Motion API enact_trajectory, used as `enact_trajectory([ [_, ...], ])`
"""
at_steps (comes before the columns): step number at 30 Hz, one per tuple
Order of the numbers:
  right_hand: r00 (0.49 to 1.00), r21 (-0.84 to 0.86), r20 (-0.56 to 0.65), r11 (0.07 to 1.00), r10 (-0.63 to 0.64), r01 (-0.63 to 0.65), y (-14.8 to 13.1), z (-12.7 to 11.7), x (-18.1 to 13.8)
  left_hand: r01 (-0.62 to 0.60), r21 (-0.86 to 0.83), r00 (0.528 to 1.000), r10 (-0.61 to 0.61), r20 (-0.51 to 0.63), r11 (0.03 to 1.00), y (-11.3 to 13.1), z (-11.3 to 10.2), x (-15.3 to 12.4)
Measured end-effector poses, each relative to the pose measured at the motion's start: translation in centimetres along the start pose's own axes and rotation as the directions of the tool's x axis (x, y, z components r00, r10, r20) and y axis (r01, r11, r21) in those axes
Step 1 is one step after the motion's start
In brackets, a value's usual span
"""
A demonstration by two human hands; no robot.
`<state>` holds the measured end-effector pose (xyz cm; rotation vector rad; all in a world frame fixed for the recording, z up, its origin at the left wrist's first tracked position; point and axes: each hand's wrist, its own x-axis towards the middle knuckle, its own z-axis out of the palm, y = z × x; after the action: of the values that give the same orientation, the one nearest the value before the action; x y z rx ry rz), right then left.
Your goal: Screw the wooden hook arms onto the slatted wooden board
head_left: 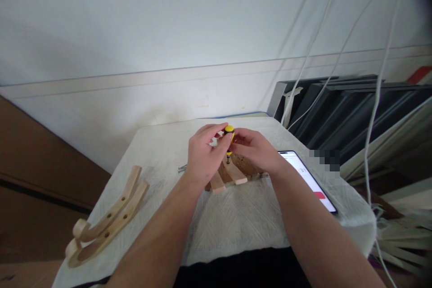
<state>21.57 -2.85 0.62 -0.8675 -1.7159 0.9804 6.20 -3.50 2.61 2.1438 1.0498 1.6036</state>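
A short yellow and black screwdriver (229,130) stands upright between my two hands, its tip at a hole in a pale wooden piece (239,178). My left hand (206,150) pinches the handle from the left with thumb and fingers. From the other side, the fingers of my right hand (255,147) close round the handle, partly hidden. Beside that piece lies a second pale wooden piece (217,184), and both rest on a brown wooden board (250,168). Several screws (182,168) lie just left of my left hand.
Two curved wooden pieces with holes (130,210) lie at the table's left. A phone (308,180) with a lit screen is right of my right forearm. White cloth covers the table (232,225). Dark panels (324,99) lean beyond its right edge, where white cables (378,94) hang.
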Motion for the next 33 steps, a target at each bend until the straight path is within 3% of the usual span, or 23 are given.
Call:
enact_trajectory([
  [6, 0.996, -0.036, -0.084, 0.999, 0.028, -0.031, 0.26, 0.27, 0.05, 0.021, 0.016, 0.999, -0.020, -0.039, 1.000, 0.07, 0.08, -0.01],
  [11, 1.000, 0.070, 0.018, 0.998, 0.002, -0.003, -0.38, -0.02, -0.10, -0.005, 0.038, 1.000, 0.005, -0.020, 0.999, 0.12, -0.03, -0.02],
  [18, 0.999, 0.096, -0.041, 0.995, 0.006, -0.002, -0.15, 0.23, 0.05, 0.104, 0.030, 0.994, -0.102, -0.046, 0.994, -0.54, 0.03, -0.08],
  [21, 1.000, 0.106, 0.022, 0.994, -0.010, 0.007, -0.38, 0.32, -0.02, 0.105, -0.014, 0.994, -0.105, 0.010, 0.994, -0.67, 0.13, -0.15],
  [24, 0.997, 0.054, 0.073, 0.998, 0.016, -0.020, -0.27, 0.15, -0.13, 0.084, -0.118, 0.995, -0.078, 0.055, 0.989, -0.56, 0.24, -0.28],
  [26, 0.998, -0.014, 0.013, 0.998, 0.054, -0.053, 0.04, 0.07, -0.13, 0.073, -0.168, 0.997, -0.068, 0.033, 0.983, -0.41, 0.29, -0.29],
  [29, 0.993, -0.084, -0.075, 0.992, 0.086, -0.092, 0.33, 0.11, -0.05, 0.092, -0.148, 0.995, -0.096, -0.018, 0.985, -0.19, 0.22, -0.15],
  [33, 0.999, -0.023, -0.004, 0.999, 0.045, -0.045, -0.07, 0.11, -0.01, 0.115, -0.099, 0.993, -0.112, 0.034, 0.988, 0.01, -0.05, 0.04],
])
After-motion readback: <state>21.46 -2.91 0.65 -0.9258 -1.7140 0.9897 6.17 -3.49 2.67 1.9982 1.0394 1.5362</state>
